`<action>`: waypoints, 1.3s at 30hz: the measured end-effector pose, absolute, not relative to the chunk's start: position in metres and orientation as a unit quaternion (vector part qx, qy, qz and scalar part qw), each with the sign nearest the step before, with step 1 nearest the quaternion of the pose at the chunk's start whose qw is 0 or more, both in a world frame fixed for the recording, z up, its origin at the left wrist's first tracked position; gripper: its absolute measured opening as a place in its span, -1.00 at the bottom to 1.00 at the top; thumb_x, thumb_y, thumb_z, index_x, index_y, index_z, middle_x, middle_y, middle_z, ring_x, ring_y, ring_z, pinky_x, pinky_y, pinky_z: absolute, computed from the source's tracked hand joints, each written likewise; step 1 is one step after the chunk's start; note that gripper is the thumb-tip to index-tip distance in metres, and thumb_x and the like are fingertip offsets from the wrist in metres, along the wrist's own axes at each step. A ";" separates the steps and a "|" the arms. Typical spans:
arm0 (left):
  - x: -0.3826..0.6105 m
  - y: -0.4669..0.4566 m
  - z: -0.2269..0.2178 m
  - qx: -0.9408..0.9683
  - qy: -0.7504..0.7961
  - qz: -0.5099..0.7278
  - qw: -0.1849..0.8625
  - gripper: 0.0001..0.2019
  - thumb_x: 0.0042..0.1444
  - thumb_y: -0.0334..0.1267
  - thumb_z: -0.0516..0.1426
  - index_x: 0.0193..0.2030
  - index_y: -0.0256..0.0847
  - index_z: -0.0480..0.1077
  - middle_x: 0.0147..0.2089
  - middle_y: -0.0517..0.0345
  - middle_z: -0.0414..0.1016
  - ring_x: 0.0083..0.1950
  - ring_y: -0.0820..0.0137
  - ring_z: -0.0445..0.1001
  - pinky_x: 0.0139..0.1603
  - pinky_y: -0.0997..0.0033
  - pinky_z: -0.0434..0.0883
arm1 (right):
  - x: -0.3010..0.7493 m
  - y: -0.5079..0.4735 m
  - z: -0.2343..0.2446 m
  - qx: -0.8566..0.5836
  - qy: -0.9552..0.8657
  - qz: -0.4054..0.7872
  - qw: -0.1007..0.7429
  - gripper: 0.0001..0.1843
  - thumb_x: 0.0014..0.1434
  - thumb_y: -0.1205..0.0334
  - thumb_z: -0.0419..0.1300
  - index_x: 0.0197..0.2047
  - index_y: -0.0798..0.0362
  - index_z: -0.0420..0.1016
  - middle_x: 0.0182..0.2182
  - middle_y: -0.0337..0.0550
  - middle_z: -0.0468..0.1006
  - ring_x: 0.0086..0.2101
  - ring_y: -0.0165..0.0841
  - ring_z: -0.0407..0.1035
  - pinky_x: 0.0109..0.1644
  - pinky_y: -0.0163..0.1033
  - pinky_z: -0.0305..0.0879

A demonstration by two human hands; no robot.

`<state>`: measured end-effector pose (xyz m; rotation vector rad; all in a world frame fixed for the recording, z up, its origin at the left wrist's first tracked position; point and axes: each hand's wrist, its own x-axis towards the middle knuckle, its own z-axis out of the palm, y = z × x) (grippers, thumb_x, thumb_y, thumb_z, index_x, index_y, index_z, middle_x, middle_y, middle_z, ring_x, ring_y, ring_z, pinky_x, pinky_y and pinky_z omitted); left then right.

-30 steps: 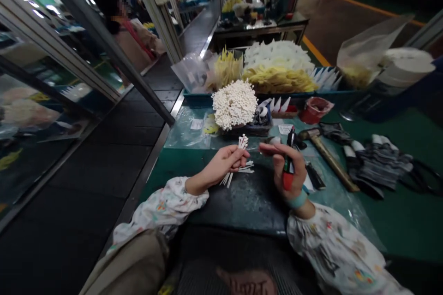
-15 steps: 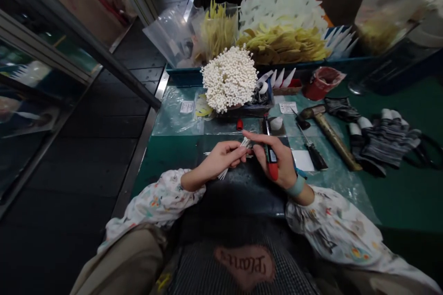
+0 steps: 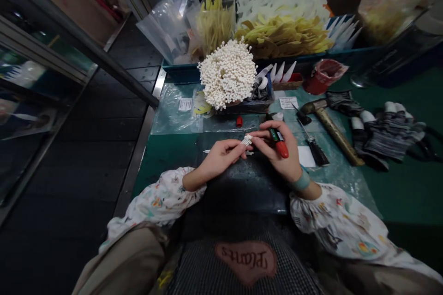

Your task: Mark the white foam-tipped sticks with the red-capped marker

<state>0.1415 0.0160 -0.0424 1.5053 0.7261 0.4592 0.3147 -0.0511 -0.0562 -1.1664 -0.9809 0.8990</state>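
Observation:
My left hand (image 3: 221, 157) is closed around a small bundle of thin white stems with bead-like tips (image 3: 247, 140), which look like artificial flower stamens. The tips point up and to the right, out of its fingers. My right hand (image 3: 284, 154) holds a dark marker pen (image 3: 278, 137) with a red end, tucked between the fingers. Its thumb and fingertips are at the bundle's tips, close to my left fingers. A few loose stems (image 3: 249, 153) lie on the dark mat below. A red cap (image 3: 239, 121) stands just beyond my hands.
A big cluster of white stamens (image 3: 228, 73) stands behind, by a blue tray (image 3: 180, 73) of yellow and white petal-like pieces (image 3: 284, 37). To the right are a red pot (image 3: 320, 78), a hammer (image 3: 337, 136), a screwdriver (image 3: 314, 147), and striped gloves (image 3: 391, 133).
My right hand has turned, bringing its thumb and fingers in to the bundle's tips. The marker has tilted with it, and its front now hides behind the fingers. My left hand keeps its hold.

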 end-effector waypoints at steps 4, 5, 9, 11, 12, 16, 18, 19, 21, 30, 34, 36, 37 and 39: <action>0.142 0.016 -0.042 0.663 0.321 0.205 0.644 -0.59 0.27 0.08 0.17 -0.31 -0.28 0.56 -0.43 0.17 0.46 -0.52 0.55 0.18 -0.50 0.50 0.10 | 0.317 -0.050 -0.058 -0.517 -0.424 0.411 0.619 -0.55 0.16 -0.01 0.44 -0.05 -0.03 0.36 -0.26 -0.18 0.72 -0.26 -0.29 0.66 -0.13 -0.19 0.64; 0.141 0.016 -0.041 0.664 0.321 0.204 0.644 -0.59 0.27 0.08 0.17 -0.31 -0.27 0.56 -0.43 0.17 0.46 -0.53 0.55 0.18 -0.50 0.50 0.11 | 0.317 -0.050 -0.058 -0.519 -0.423 0.410 0.619 -0.55 0.15 -0.01 0.44 -0.05 -0.03 0.35 -0.27 -0.19 0.72 -0.28 -0.31 0.66 -0.15 -0.20 0.63; 0.140 0.017 -0.041 0.694 0.327 0.213 0.606 -0.62 0.29 0.02 0.15 -0.37 -0.24 0.55 -0.47 0.18 0.46 -0.51 0.51 0.24 -0.46 0.48 0.19 | 0.317 -0.049 -0.059 -0.526 -0.425 0.386 0.628 -0.53 0.12 0.02 0.47 -0.07 -0.05 0.32 -0.33 -0.26 0.70 -0.36 -0.34 0.64 -0.21 -0.23 0.60; 0.140 0.018 -0.043 0.715 0.332 0.220 0.575 -0.64 0.30 -0.02 0.15 -0.39 -0.23 0.55 -0.45 0.16 0.49 -0.47 0.47 0.32 -0.42 0.48 0.24 | 0.317 -0.049 -0.059 -0.535 -0.430 0.369 0.626 -0.53 0.11 0.03 0.47 -0.07 -0.06 0.32 -0.35 -0.29 0.68 -0.36 -0.34 0.63 -0.21 -0.22 0.60; 0.140 0.017 -0.044 0.724 0.332 0.223 0.561 -0.65 0.31 -0.04 0.15 -0.38 -0.22 0.56 -0.44 0.14 0.51 -0.44 0.44 0.36 -0.39 0.47 0.26 | 0.316 -0.049 -0.058 -0.540 -0.433 0.362 0.624 -0.53 0.11 0.03 0.47 -0.07 -0.06 0.32 -0.37 -0.30 0.67 -0.37 -0.35 0.63 -0.20 -0.21 0.60; 0.140 0.017 -0.047 0.743 0.331 0.232 0.534 -0.67 0.30 -0.07 0.15 -0.36 -0.22 0.58 -0.41 0.12 0.56 -0.37 0.40 0.45 -0.32 0.46 0.33 | 0.313 -0.049 -0.059 -0.539 -0.440 0.359 0.622 -0.53 0.13 0.00 0.45 -0.06 -0.07 0.31 -0.38 -0.32 0.65 -0.38 -0.36 0.61 -0.20 -0.21 0.60; 0.141 0.018 -0.047 0.732 0.336 0.235 0.544 -0.67 0.30 -0.06 0.15 -0.36 -0.23 0.58 -0.45 0.14 0.54 -0.43 0.43 0.40 -0.35 0.47 0.31 | 0.312 -0.049 -0.060 -0.532 -0.446 0.367 0.620 -0.51 0.13 -0.01 0.45 -0.03 -0.07 0.31 -0.35 -0.30 0.65 -0.35 -0.36 0.61 -0.20 -0.21 0.59; 0.141 0.018 -0.047 0.724 0.338 0.236 0.553 -0.66 0.30 -0.06 0.15 -0.36 -0.24 0.57 -0.47 0.16 0.51 -0.47 0.46 0.36 -0.38 0.48 0.28 | 0.311 -0.050 -0.061 -0.529 -0.449 0.368 0.619 -0.50 0.12 0.00 0.45 -0.02 -0.06 0.31 -0.33 -0.29 0.65 -0.34 -0.35 0.61 -0.19 -0.21 0.59; 0.141 0.018 -0.044 0.710 0.339 0.234 0.571 -0.64 0.30 -0.04 0.15 -0.38 -0.25 0.56 -0.53 0.21 0.44 -0.53 0.50 0.27 -0.45 0.50 0.21 | 0.310 -0.050 -0.062 -0.526 -0.456 0.365 0.618 -0.50 0.12 0.01 0.45 -0.02 -0.06 0.32 -0.32 -0.27 0.65 -0.32 -0.35 0.61 -0.19 -0.21 0.58; 0.141 0.018 -0.043 0.689 0.352 0.230 0.590 -0.57 0.24 0.12 0.20 -0.36 -0.24 0.60 -0.53 0.18 0.47 -0.54 0.50 0.30 -0.47 0.50 0.26 | 0.311 -0.049 -0.059 -0.538 -0.443 0.346 0.628 -0.50 0.12 -0.01 0.45 -0.04 -0.08 0.29 -0.33 -0.29 0.62 -0.34 -0.34 0.60 -0.20 -0.17 0.59; 0.142 0.017 -0.050 0.679 0.362 0.246 0.590 -0.57 0.21 0.14 0.22 -0.25 -0.25 0.63 -0.39 0.10 0.60 -0.55 0.51 0.31 -0.51 0.51 0.26 | 0.310 -0.050 -0.063 -0.532 -0.451 0.346 0.627 -0.51 0.12 0.02 0.45 -0.03 -0.08 0.30 -0.31 -0.29 0.60 -0.33 -0.35 0.59 -0.17 -0.18 0.59; 0.142 0.016 -0.053 0.679 0.362 0.250 0.588 -0.57 0.21 0.13 0.22 -0.21 -0.25 0.63 -0.37 0.09 0.62 -0.56 0.52 0.31 -0.51 0.51 0.27 | 0.311 -0.050 -0.065 -0.535 -0.450 0.344 0.627 -0.52 0.12 0.02 0.45 -0.04 -0.07 0.30 -0.32 -0.29 0.60 -0.34 -0.36 0.59 -0.18 -0.19 0.59; 0.142 0.016 -0.053 0.680 0.361 0.250 0.587 -0.57 0.22 0.13 0.22 -0.21 -0.26 0.64 -0.36 0.08 0.62 -0.56 0.52 0.31 -0.51 0.51 0.27 | 0.311 -0.050 -0.066 -0.538 -0.449 0.342 0.626 -0.52 0.12 0.02 0.45 -0.05 -0.07 0.31 -0.33 -0.29 0.61 -0.34 -0.36 0.59 -0.18 -0.19 0.59; 0.142 0.016 -0.054 0.682 0.360 0.246 0.587 -0.58 0.22 0.12 0.22 -0.23 -0.26 0.63 -0.37 0.09 0.62 -0.55 0.52 0.32 -0.51 0.52 0.27 | 0.312 -0.051 -0.066 -0.547 -0.452 0.334 0.621 -0.54 0.12 0.02 0.45 -0.06 -0.07 0.33 -0.33 -0.29 0.63 -0.33 -0.35 0.60 -0.17 -0.19 0.58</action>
